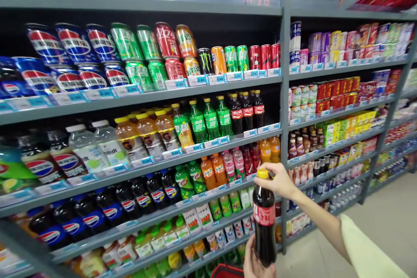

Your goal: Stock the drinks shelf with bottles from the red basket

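Note:
A dark cola bottle (264, 230) with a red label and a yellow cap stands nearly upright in front of the shelves, held between my hands. The fingers of my right hand (278, 180) are closed about its neck just under the cap. From below, my left hand (256, 263) grips the base, its lower part cut off by the frame edge. Behind, similar cola bottles (247, 110) with red labels stand on a middle shelf, beside green soda bottles (210, 117).
Grey shelving (285, 108) with price tags runs across the view, filled with cans and bottles. Pepsi cans (73, 43) line an upper shelf at left. A red basket (227, 271) shows at the bottom edge. Tiled floor (387, 213) lies at right.

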A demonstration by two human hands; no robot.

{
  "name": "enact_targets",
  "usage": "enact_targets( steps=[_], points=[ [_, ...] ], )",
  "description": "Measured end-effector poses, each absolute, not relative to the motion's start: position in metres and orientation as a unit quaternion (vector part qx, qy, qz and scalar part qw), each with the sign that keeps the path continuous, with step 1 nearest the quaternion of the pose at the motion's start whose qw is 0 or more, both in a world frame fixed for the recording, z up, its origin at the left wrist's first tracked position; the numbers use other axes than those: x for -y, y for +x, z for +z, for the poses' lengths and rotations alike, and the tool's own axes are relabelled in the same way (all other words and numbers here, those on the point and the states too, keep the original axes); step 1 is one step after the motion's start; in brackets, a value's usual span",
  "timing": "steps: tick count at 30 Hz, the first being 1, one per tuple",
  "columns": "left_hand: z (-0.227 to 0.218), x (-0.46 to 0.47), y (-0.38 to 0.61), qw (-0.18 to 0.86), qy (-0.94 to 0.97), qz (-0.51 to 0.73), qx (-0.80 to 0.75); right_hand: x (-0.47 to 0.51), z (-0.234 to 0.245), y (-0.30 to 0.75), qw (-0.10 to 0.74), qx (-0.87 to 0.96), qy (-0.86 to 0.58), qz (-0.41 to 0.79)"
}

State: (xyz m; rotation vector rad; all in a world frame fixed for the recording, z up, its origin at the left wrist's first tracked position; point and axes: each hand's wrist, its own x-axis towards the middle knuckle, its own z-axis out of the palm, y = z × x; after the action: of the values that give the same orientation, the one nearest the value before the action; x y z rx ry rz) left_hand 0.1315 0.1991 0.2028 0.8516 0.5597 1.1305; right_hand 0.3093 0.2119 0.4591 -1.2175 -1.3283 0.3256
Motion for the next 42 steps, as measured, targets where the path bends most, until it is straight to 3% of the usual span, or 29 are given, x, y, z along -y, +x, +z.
enact_targets(
  steps=[7,11,22,27,35,42],
  points=[
    [0.276,-0.187,0.127,0.714,0.434,0.498,-0.229,-0.218,0.526,0.307,0.678,0.548,-0.476,0.114],
    [0.296,-0.189,0.121,0.709,0.476,0.479,-0.203,-0.222,0.545,0.306,0.686,0.557,-0.456,0.105],
    [0.322,-0.174,0.116,0.721,0.437,0.518,-0.144,-0.222,0.564,0.290,0.694,0.572,-0.412,0.144],
    [0.309,-0.177,0.111,0.800,0.421,0.427,-0.001,-0.236,0.560,0.291,0.703,0.569,-0.367,0.221],
    [0.295,-0.158,0.117,0.920,0.232,0.281,0.144,-0.235,0.561,0.285,0.682,0.592,-0.319,0.288],
    [0.320,-0.155,0.098,0.932,0.224,0.275,0.080,-0.232,0.556,0.283,0.674,0.604,-0.346,0.248]
  ],
)
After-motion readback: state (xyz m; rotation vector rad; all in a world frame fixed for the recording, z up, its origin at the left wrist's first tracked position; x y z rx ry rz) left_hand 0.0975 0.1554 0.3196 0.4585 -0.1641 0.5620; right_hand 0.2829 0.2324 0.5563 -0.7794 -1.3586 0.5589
